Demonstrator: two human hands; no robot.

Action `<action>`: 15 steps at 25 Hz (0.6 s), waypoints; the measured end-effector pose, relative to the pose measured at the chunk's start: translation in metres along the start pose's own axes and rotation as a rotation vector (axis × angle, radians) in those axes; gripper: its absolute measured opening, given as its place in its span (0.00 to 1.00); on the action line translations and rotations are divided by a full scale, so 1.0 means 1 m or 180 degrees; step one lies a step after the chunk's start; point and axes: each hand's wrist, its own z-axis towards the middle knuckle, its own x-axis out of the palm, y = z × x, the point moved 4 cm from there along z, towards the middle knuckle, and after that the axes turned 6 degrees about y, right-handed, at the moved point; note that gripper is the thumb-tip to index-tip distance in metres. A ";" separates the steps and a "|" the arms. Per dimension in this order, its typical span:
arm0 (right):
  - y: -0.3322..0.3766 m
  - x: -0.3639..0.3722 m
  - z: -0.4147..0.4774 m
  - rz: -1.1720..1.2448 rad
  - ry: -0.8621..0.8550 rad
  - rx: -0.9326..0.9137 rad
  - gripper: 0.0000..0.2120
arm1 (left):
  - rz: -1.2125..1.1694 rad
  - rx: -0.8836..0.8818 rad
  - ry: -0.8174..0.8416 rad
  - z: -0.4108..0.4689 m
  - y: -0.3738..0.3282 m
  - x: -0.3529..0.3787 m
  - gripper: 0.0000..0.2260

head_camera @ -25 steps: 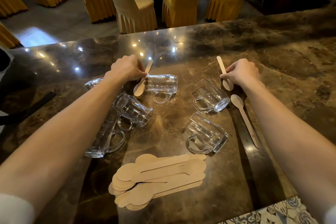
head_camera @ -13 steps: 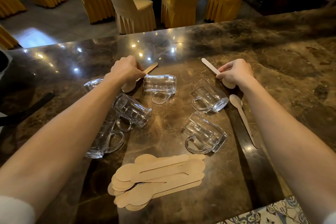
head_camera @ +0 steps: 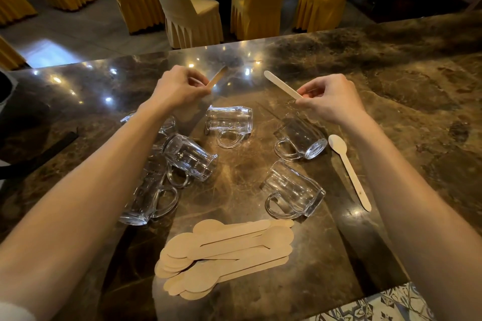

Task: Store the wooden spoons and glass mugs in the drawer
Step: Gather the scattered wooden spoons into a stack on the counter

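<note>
Counter [head_camera: 417, 117]: brown marble, with every mug and loose spoon lying on it.
Left mugs [head_camera: 189, 156]: three glass mugs on their sides at 9 o'clock of the spread. The one pointed at lies with its long axis from 10 to 4 o'clock. A second [head_camera: 148, 195] just below it runs 1 to 7 o'clock with its handle toward 3. A third [head_camera: 167, 128] is mostly hidden under the left forearm.
Left hand [head_camera: 180, 88]: fingers curled round a wooden spoon, at 11 o'clock of the spread.
Left spoon [head_camera: 217, 77]: only the handle shows, pointing toward 1 o'clock. The bowl is hidden in the hand.
Middle mug [head_camera: 229, 120]: on its side at 12 o'clock, long axis 9 to 3, handle toward 6.
Spoon stack [head_camera: 227, 255]: an overlapping pile at 6 o'clock. The long axes run about 8 to 2 o'clock, with most bowls at the 8 o'clock end.
Right mugs [head_camera: 300, 138]: two on their sides at 3 o'clock, both lying 10 to 4 o'clock. The nearer one [head_camera: 293, 190] has its handle toward 7.
Right spoon [head_camera: 283, 85]: handle tip points toward 10 o'clock. The other end is hidden behind the fingers.
Right hand [head_camera: 331, 99]: thumb and fingers pinch that spoon, at 1 o'clock of the spread.
Loose spoon [head_camera: 349, 169]: flat on the counter just right of the right mugs, bowl at the 11 o'clock end, handle toward 5.
</note>
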 end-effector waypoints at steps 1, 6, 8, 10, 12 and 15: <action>0.005 0.000 -0.005 -0.0007 0.0018 -0.0078 0.07 | -0.0087 0.0025 -0.0056 -0.003 -0.002 -0.003 0.10; 0.026 0.000 -0.027 0.0037 0.0192 -0.0298 0.06 | -0.0296 0.0281 -0.0044 -0.020 -0.015 -0.011 0.09; 0.033 0.001 -0.036 0.0033 0.0234 -0.0408 0.06 | -0.0386 0.0356 -0.0004 -0.029 -0.019 -0.013 0.08; 0.040 -0.001 -0.044 0.0048 0.0282 -0.0492 0.06 | -0.0453 0.0403 0.0044 -0.038 -0.021 -0.013 0.08; 0.045 -0.001 -0.053 0.0063 0.0361 -0.0548 0.07 | -0.0488 0.0421 0.0095 -0.048 -0.023 -0.015 0.08; 0.052 0.002 -0.068 0.0075 0.0454 -0.0595 0.06 | -0.0566 0.0465 0.0179 -0.061 -0.027 -0.018 0.09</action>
